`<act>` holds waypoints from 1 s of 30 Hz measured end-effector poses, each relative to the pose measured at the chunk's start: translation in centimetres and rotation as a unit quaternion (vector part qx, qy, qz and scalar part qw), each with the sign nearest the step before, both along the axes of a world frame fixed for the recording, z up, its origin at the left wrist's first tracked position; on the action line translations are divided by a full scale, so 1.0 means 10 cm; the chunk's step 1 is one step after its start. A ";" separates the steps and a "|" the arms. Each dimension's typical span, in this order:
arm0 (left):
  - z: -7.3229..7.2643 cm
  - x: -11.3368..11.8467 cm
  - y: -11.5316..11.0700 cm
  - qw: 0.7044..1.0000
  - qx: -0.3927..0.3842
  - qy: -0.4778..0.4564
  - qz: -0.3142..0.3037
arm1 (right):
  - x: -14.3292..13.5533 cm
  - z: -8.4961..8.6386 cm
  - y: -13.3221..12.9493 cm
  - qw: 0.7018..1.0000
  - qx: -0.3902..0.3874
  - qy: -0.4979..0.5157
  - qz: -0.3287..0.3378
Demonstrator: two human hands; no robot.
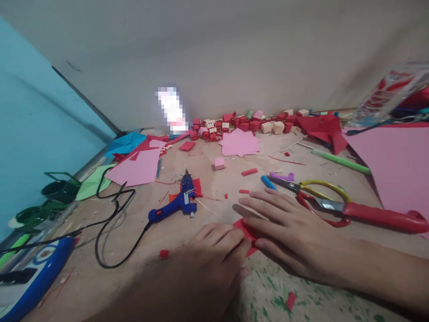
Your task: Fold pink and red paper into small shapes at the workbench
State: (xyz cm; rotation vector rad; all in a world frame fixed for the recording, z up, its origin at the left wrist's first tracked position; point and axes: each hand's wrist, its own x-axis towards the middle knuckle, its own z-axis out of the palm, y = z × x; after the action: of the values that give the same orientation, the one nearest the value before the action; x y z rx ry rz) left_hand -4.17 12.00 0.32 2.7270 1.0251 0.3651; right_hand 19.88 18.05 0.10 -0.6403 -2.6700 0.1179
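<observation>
A piece of red paper (246, 229) lies on the table under both hands, mostly covered by them. My left hand (217, 246) is closed at the paper's left side, its fingers curled together. My right hand (284, 226) rests flat across the right part of the paper, fingers stretched out and spread. Scissors (303, 184) with yellow and red handles lie just beyond it, beside a red-handled metal tool (382, 217). A blue hot glue gun (181, 205) lies farther off to the left. Small red strips (250, 171) and a pink paper cube (219, 163) are ahead of the hands.
Several small red paper cubes (246, 126) line the wall. Pink sheets (239, 142) lie before them. A blurred bright screen (172, 109) leans at the back. The glue gun's black cord (97, 246) loops left. A large pink sheet (395, 165) lies right.
</observation>
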 end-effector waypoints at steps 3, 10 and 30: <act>0.00 -0.01 0.00 1.000 0.001 0.001 -0.001 | 0.01 -0.02 0.00 1.000 -0.008 0.017 0.010; 0.02 -0.07 -0.02 0.999 0.007 -0.042 0.015 | 0.01 -0.04 0.02 0.997 -0.036 0.066 0.011; 0.10 -0.29 -0.25 0.971 0.194 -0.118 0.077 | -0.18 0.18 -0.38 0.620 -0.748 0.204 -0.121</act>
State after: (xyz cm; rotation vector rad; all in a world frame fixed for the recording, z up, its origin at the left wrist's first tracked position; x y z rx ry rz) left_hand -7.09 9.47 1.29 2.8380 1.2076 0.9869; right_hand 18.11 14.29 1.87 -1.1345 -1.4143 2.1882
